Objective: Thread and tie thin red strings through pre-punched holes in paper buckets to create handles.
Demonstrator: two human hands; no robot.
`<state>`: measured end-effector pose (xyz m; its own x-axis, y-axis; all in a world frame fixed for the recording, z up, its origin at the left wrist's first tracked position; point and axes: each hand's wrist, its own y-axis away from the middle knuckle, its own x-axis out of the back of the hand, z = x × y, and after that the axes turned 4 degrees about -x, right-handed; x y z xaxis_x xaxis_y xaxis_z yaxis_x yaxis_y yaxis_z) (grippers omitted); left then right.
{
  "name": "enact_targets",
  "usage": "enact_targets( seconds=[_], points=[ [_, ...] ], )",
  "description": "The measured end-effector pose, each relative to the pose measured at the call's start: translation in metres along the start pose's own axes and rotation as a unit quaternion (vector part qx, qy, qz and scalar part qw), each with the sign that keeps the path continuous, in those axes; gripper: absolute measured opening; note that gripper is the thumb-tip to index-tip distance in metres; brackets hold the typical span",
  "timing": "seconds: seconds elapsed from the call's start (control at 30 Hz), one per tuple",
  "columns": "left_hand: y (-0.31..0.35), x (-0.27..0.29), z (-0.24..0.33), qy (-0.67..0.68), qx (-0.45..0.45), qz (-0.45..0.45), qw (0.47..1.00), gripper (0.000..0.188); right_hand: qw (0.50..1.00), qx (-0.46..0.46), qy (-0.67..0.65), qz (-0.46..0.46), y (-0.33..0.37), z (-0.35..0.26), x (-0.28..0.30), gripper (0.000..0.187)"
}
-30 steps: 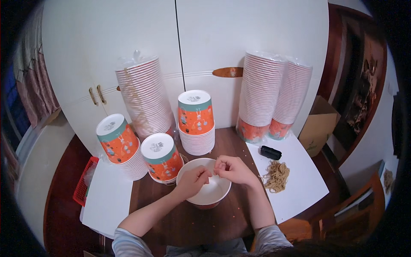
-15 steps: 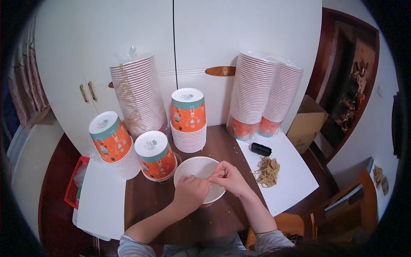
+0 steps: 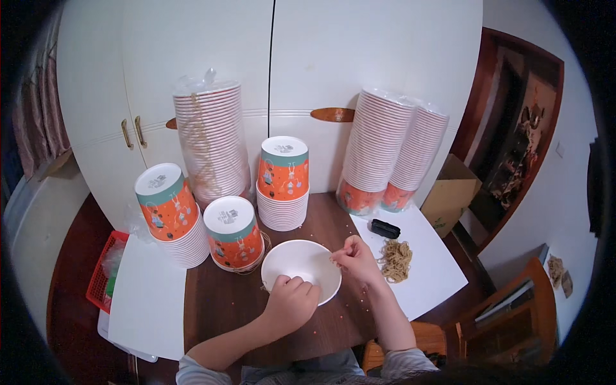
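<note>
An open white-lined paper bucket (image 3: 308, 256) stands upright on the brown tabletop in front of me. My left hand (image 3: 293, 301) is closed over its near rim; what the curled fingers hold is hidden. At the right rim, my right hand (image 3: 357, 262) is closed in a pinch, and whatever is between its fingertips is too small to make out. To the left, an orange-and-green paper bucket (image 3: 235, 240) rests upside down, with tan bands loose around its lower edge. A tangled heap of tan bands (image 3: 396, 260) lies to the right of my right hand.
Upside-down bucket stacks stand at left (image 3: 170, 212) and centre back (image 3: 283, 179). Tall plastic-wrapped stacks rise at back left (image 3: 212, 141) and back right (image 3: 378, 141). A black object (image 3: 385, 228) lies near the bands. Beyond are a cardboard box (image 3: 449, 202), red basket (image 3: 99, 276) and wooden chair (image 3: 532, 314).
My hands have moved apart: the right went outward to the right rim, while the left shifted slightly down to the near rim. The view has tilted a little.
</note>
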<state>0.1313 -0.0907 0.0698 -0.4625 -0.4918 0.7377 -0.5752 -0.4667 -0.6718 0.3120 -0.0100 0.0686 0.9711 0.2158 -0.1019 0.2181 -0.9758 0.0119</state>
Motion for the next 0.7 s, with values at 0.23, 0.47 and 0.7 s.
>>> enact_targets(
  seconds=[0.23,0.47,0.7],
  points=[
    [0.022,0.013,0.025,-0.075,0.030,-0.043,0.996,0.007,0.985,-0.065,-0.159,0.006,0.011,0.030,0.015,0.024],
    [0.058,0.012,0.031,-0.080,0.026,-0.033,0.996,0.009,0.908,-0.053,-0.417,-0.002,0.045,0.057,-0.009,0.018],
    [0.083,0.016,-0.007,-0.132,0.100,-0.014,0.986,0.010,0.897,-0.058,-0.438,0.001,0.072,0.095,-0.043,0.018]
  ],
)
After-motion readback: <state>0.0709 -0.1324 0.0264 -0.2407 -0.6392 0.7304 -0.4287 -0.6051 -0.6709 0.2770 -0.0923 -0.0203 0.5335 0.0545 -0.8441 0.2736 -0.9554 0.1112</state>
